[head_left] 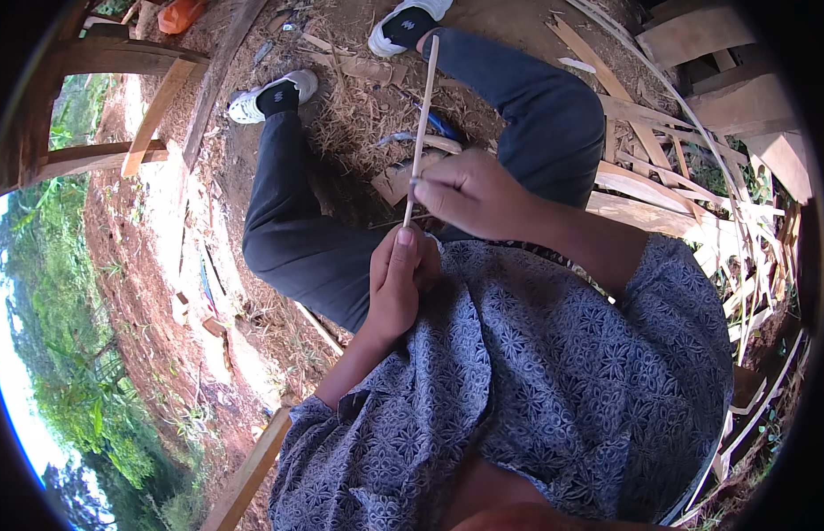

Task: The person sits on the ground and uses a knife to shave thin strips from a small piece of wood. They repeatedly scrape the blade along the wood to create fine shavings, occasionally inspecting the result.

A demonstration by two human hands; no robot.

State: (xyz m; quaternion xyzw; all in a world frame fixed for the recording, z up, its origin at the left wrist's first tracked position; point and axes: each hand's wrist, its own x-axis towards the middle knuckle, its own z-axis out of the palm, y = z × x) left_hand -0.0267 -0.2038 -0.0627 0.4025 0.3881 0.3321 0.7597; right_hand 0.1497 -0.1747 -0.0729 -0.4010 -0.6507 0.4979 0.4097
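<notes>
A thin, pale wooden strip rises from my lap, pointing away between my knees. My left hand is closed around its near end, thumb laid along it. My right hand is a closed fist against the strip, a little farther up. A small greyish edge shows by its thumb; whatever those fingers hold is mostly hidden. Beyond the right hand, a blue object lies on the ground among shavings.
Wood shavings cover the soil between my shoes. Long split strips are heaped at my right, near stacked boards. Wooden beams stand at the left, before a slope with greenery. An orange bag lies far left.
</notes>
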